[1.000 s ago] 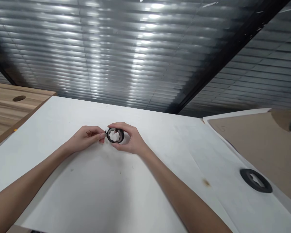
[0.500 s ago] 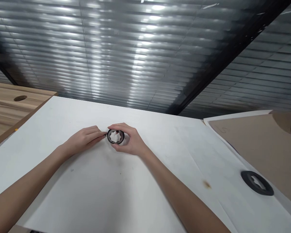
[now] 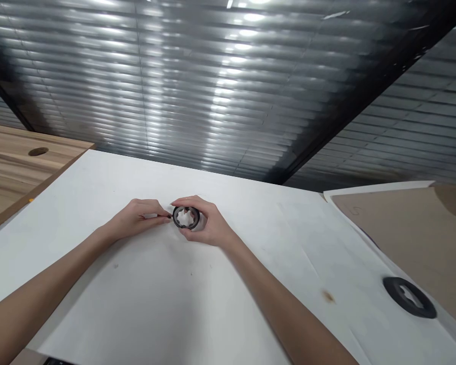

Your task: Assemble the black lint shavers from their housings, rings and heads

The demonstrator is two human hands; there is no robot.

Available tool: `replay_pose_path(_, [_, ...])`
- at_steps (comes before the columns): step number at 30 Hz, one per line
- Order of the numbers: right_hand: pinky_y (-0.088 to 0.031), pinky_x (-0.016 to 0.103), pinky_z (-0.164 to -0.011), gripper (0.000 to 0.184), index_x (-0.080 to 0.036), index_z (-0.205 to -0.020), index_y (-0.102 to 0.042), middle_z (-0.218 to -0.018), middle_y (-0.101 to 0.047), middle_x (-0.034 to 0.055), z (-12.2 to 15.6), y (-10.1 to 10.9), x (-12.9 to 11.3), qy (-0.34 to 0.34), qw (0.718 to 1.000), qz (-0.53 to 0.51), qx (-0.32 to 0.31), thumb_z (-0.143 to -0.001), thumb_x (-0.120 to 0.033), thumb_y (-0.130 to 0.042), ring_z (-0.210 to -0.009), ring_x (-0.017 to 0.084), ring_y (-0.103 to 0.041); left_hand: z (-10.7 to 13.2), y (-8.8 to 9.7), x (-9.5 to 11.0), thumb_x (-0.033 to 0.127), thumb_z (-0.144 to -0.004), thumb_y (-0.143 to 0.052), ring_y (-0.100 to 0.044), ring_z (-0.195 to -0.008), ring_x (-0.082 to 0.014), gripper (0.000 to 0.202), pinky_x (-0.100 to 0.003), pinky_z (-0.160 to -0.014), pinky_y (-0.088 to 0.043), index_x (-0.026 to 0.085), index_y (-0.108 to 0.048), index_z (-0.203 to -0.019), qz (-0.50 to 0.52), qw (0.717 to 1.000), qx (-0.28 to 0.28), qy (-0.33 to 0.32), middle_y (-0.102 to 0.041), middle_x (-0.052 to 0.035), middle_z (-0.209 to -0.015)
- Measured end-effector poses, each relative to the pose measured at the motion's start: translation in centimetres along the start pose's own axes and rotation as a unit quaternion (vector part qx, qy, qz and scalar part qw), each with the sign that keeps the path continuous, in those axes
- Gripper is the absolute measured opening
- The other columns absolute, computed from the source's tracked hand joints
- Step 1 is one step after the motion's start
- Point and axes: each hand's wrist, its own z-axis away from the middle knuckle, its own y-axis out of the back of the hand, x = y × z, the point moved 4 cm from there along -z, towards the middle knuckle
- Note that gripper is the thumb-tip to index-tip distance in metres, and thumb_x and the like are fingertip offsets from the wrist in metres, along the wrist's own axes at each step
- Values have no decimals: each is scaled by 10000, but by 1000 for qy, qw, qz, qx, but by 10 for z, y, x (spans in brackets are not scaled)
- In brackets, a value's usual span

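My right hand [image 3: 210, 224] curves its thumb and fingers around a small black ring [image 3: 175, 219] with a scalloped inner edge, gripping it at the far and near sides. White surface shows through the ring's opening. On the left of the ring, my left hand [image 3: 140, 218] is closed in a pinch, thumb against fingertips, on a tiny dark piece [image 3: 169, 216] at the ring's rim. What that piece is, and whether it is joined to the ring, I cannot make out. Both hands are low over the white tabletop [image 3: 152, 284].
A larger black ring [image 3: 395, 293] with a scalloped opening lies at the right. Beyond it is a brown sheet [image 3: 399, 228] with a pale border. To the left stands a wooden board [image 3: 11, 167] with an oval hole. Metallic blinds [image 3: 197, 91] rise behind the table.
My left fingers have gone from lying close together to a pinch with a gap behind the tips. My right hand keeps its hold on the ring. The whole view has shifted slightly.
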Motion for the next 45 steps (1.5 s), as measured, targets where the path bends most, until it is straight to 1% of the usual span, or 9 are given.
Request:
replay_pose_path(3, [-562,447,-1018,561,-279,-1221,-743,-1245,-752,64,1,-2,0,-6,1000,24,-13,-677,-139,-747,-1188,280,-679,2,-3,-1,346,-1054,-613,-708,-746,-155,237,-234,-683,-551,225,-815,-1024,-12,999,-7,-35,-770,-45,-865])
replay_pose_path(6, [-567,445,-1000,574,-285,-1229,-722,-1225,-743,57,1,-5,0,-12,998,48,-29,-677,-125,-732,-1139,267,-686,4,-6,1,325,-1074,-584,-713,-763,-162,248,-250,-695,-551,227,-809,-1043,-28,997,-24,-61,-757,-54,-879])
replay_pose_path(9, [-577,437,-974,577,-289,-1233,-704,-1221,-727,55,2,-7,-1,-13,998,56,-41,-683,-117,-728,-1117,261,-684,5,-9,5,269,-1075,-583,-721,-797,-170,223,-262,-713,-549,215,-795,-1034,-50,993,-31,-104,-759,-61,-902])
replay_pose_path(15, [-575,432,-956,557,-296,-1220,-686,-1188,-689,57,1,-8,-2,-20,996,57,-62,-696,-111,-716,-1114,260,-661,6,-11,9,232,-1073,-583,-717,-828,-190,199,-297,-741,-567,220,-781,-1062,-70,987,-13,-146,-763,-72,-918])
replay_pose_path(19, [-569,431,-957,555,-291,-1216,-678,-1190,-675,57,1,-8,-5,-12,996,52,-69,-692,-111,-710,-1115,262,-652,6,-12,12,200,-1065,-597,-703,-832,-185,164,-298,-761,-565,205,-758,-1035,-80,982,-9,-172,-761,-70,-919])
replay_pose_path(27, [-581,364,-829,606,-307,-1252,-666,-1251,-639,58,3,-10,-2,-7,996,50,-77,-686,-96,-703,-1040,235,-666,4,-11,16,249,-1095,-547,-660,-786,-193,203,-322,-717,-518,215,-737,-1033,-117,976,-36,-179,-765,-68,-901])
replay_pose_path(35, [-578,363,-809,600,-309,-1237,-664,-1178,-693,32,3,-12,-1,-24,994,71,-78,-673,-110,-718,-1006,239,-674,5,-13,14,235,-1092,-558,-660,-807,-190,181,-326,-756,-525,213,-729,-1037,-115,976,-35,-182,-776,-60,-928])
replay_pose_path(41, [-565,355,-788,634,-320,-1278,-629,-1192,-698,15,4,-13,1,-34,993,75,-80,-681,-127,-724,-963,223,-673,5,-12,12,221,-1074,-593,-667,-824,-189,142,-324,-786,-534,209,-727,-1030,-111,977,-23,-179,-763,-62,-939])
replay_pose_path(45, [-564,356,-788,657,-327,-1295,-617,-1213,-700,15,5,-13,2,-39,992,78,-86,-681,-122,-724,-976,227,-676,6,-11,9,234,-1071,-602,-670,-831,-186,134,-315,-784,-536,209,-723,-1020,-99,981,-29,-165,-755,-59,-931])
